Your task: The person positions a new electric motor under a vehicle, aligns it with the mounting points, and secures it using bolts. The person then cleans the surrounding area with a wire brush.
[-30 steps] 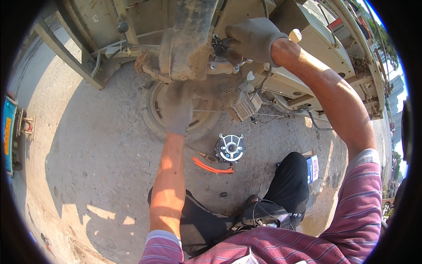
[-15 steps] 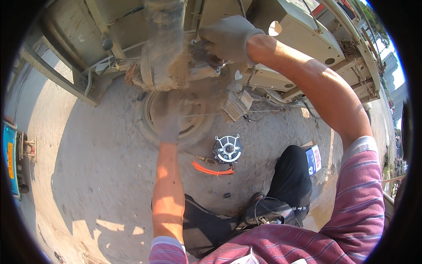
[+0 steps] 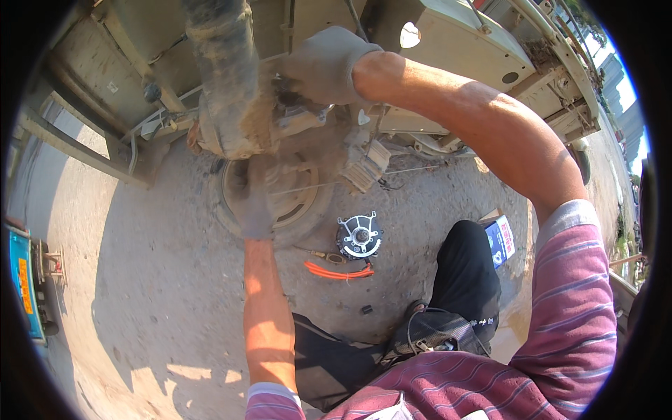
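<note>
My right hand (image 3: 327,66), in a grey glove, reaches across to the dusty axle housing (image 3: 238,115). Its fingers curl over a dark metal part (image 3: 288,96) on the housing's right side; what they grip is hidden. My left hand (image 3: 256,206), also gloved, is raised under the housing in front of the wheel, its fingers smeared by motion and dust. On the ground between my arms lies a round black motor (image 3: 360,236) with a silver spoked face and central shaft. Beside it are a bundle of orange cables (image 3: 339,271) and a small brass-coloured fitting (image 3: 334,258).
A dusty wheel (image 3: 315,210) lies below the housing, near a finned metal block (image 3: 365,166). Beige vehicle panels and frame bars (image 3: 77,150) surround the work. A blue-white carton (image 3: 500,241) stands by my right knee. At far left is a blue vehicle (image 3: 21,280).
The whole view has shifted, so the vehicle parts appear farther left. Both hands stay around the axle housing; the motor and cables lie where they were.
</note>
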The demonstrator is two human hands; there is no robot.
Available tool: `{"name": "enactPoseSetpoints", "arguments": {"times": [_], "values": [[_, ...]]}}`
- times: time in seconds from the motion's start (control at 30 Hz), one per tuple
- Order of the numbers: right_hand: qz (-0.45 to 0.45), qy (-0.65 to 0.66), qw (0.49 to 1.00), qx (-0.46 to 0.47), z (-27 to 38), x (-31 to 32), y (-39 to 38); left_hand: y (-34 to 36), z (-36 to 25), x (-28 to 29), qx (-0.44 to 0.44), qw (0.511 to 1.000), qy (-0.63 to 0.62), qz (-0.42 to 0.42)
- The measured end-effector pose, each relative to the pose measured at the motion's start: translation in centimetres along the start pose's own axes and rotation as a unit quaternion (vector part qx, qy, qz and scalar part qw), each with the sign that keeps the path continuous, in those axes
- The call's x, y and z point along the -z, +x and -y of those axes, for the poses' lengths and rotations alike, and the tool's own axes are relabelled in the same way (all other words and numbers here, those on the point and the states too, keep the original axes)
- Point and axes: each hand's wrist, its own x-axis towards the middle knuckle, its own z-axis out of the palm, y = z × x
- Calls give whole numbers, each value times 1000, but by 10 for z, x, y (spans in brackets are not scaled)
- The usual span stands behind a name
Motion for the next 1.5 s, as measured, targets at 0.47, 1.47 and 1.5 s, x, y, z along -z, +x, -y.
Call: {"name": "enactPoseSetpoints", "arguments": {"times": [0.47, 1.47, 1.5], "values": [[-3, 3, 1000, 5, 0, -5, 2, 2, 2, 0, -6, 1000, 22, -22], [28, -9, 999, 37, 0, -1, -4, 1, -5, -3, -10, 998, 50, -27], [32, -8, 999, 41, 0, 0, -5, 1, -6, -3, -13, 999, 39, -24]]}}
